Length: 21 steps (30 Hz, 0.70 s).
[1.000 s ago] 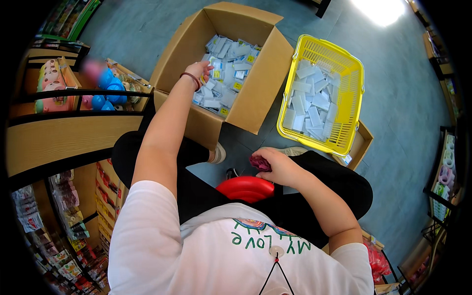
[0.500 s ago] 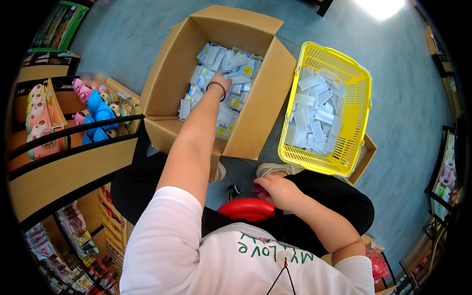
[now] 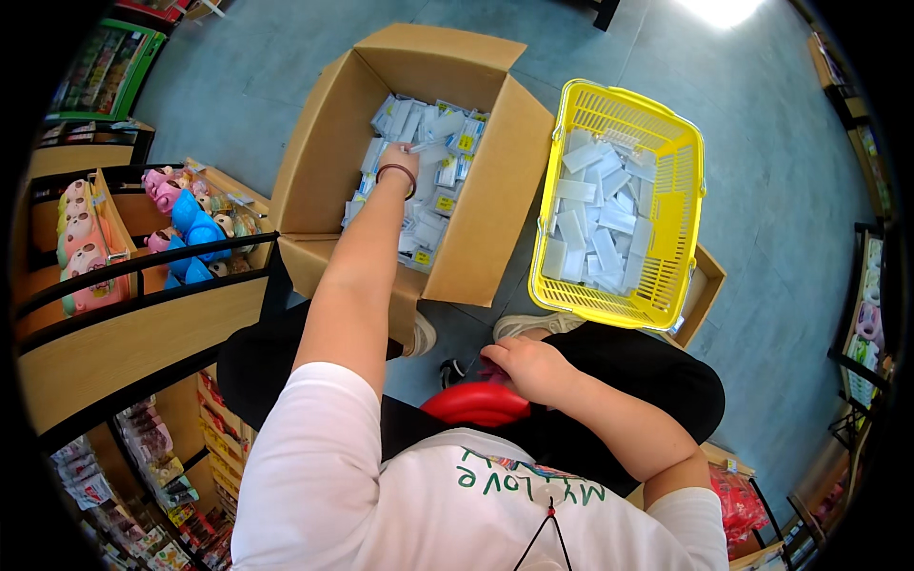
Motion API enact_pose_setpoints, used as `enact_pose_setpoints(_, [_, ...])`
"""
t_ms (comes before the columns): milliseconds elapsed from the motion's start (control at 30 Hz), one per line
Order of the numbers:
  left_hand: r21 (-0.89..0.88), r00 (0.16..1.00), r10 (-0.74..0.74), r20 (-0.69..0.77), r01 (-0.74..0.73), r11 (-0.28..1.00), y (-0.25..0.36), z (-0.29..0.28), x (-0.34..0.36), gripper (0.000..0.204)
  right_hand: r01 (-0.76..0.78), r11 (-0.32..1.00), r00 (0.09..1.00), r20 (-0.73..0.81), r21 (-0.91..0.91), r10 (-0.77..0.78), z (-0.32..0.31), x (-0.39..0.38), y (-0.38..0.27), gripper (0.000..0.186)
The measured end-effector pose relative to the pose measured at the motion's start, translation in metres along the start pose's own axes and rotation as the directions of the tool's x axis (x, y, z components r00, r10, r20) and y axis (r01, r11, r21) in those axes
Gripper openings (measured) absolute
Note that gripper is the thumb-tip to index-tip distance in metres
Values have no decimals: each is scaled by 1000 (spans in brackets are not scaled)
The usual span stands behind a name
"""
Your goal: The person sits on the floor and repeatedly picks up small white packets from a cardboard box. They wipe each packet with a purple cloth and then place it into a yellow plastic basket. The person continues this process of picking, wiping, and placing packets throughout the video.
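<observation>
My left hand [image 3: 400, 164] reaches into an open cardboard box [image 3: 481, 200] of clear plastic holders, several with yellow-and-white labels [image 3: 466, 141]; its fingers appear closed on one clear holder [image 3: 427, 147]. My right hand [image 3: 531, 364] rests low by my right leg, fingers curled on a crumpled maroon cloth [image 3: 495, 373], mostly hidden beneath them. To the box's right stands a yellow basket [image 3: 673, 266] with many clear holders [image 3: 598, 205] inside. Under me is a red seat [image 3: 466, 404].
A smaller cardboard box [image 3: 705, 290] sits behind the basket's lower right. Shelves with plush toys [image 3: 190, 228] flank me on the left, shelves of packaged goods [image 3: 162, 466] lie lower left, more shelving [image 3: 862, 324] on the right. A dark furniture leg [image 3: 605, 14] stands beyond.
My left hand has moved deeper among the holders in the box, then slightly back with a holder. My right hand has dropped a little lower, still on the maroon cloth.
</observation>
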<state>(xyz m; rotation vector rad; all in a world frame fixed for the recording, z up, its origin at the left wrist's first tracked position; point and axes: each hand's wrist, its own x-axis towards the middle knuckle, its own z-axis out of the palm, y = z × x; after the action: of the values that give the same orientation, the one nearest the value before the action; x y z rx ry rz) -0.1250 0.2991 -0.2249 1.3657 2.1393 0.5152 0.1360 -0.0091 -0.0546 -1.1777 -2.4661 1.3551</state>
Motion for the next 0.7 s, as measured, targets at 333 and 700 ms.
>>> enact_pose_setpoints(333, [-896,883,197,426,442,-48,82,-111,-122,8,16,999,996,-89,48,-11,-3,-8,-1,34])
enact_pose_setpoints(700, [-562,561,473,679,812,-156,77,-92,-291,12,106,689,743,-518,717,424,-51,-17,16,41])
